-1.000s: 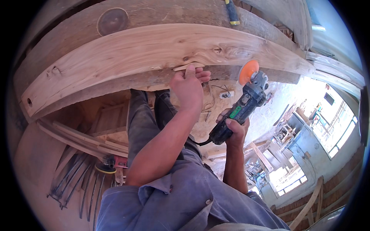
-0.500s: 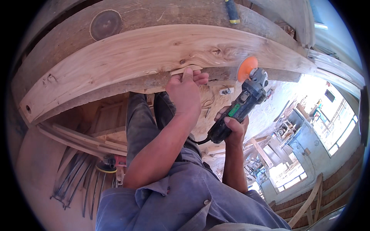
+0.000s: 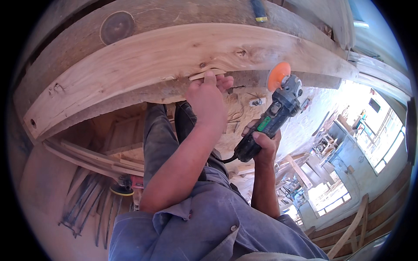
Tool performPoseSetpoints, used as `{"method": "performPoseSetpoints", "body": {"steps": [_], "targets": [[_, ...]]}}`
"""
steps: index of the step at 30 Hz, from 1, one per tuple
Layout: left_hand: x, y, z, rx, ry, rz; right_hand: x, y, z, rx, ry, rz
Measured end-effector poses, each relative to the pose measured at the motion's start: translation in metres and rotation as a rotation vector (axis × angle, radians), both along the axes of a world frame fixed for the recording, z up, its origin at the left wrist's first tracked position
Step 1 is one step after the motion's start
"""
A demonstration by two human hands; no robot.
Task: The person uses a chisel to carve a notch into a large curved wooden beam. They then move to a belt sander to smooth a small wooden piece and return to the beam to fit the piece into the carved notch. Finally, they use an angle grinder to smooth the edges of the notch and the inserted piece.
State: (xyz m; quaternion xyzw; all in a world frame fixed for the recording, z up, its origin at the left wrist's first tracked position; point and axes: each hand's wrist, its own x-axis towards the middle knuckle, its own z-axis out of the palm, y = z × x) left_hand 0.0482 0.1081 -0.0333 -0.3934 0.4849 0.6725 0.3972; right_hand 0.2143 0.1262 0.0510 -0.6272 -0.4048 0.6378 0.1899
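Observation:
A long pale wooden plank with knots lies across the bench in front of me. My left hand is closed on a thin, pale piece of sandpaper, pinched between thumb and fingers against the plank's near edge. My right hand grips the body of an angle grinder, which is held upright to the right of the left hand. Its orange disc pad is at the top, close to the plank's near edge; I cannot tell whether they touch. A black cord leaves the grinder's lower end.
A dark round disc and a dark tool handle with a yellow band lie on the rough bench timber beyond the plank. At the lower left are a red sander with a round pad, metal rods and stacked boards.
The view has shifted slightly, so the plank sits a little higher. Both hands keep their holds, and the grinder stays nearly in the same place.

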Motion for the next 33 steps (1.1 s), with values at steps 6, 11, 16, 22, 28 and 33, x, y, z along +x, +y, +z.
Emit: {"method": "performPoseSetpoints", "body": {"steps": [6, 11, 16, 22, 28, 33], "targets": [[-0.009, -0.007, 0.004, 0.102, -0.081, -0.072, 0.015, -0.015, 0.002, -0.006, 0.031, -0.041], [-0.016, -0.032, 0.027, 0.06, 0.42, -0.673, 0.032, -0.027, 0.002, -0.002, 0.075, -0.076], [-0.053, -0.015, 0.016, -0.238, 1.228, -1.324, 0.046, -0.045, -0.006, -0.012, 0.116, -0.145], [-0.098, 0.008, -0.017, -0.162, 1.819, -1.522, 0.047, -0.07, -0.016, -0.08, 0.051, -0.156], [-0.097, 0.0, -0.02, -0.074, 1.94, -1.245, 0.047, -0.088, -0.027, -0.118, 0.108, -0.183], [-0.098, -0.005, -0.036, 0.127, 1.829, -1.104, 0.035, -0.093, -0.029, -0.08, -0.057, -0.12]]}}
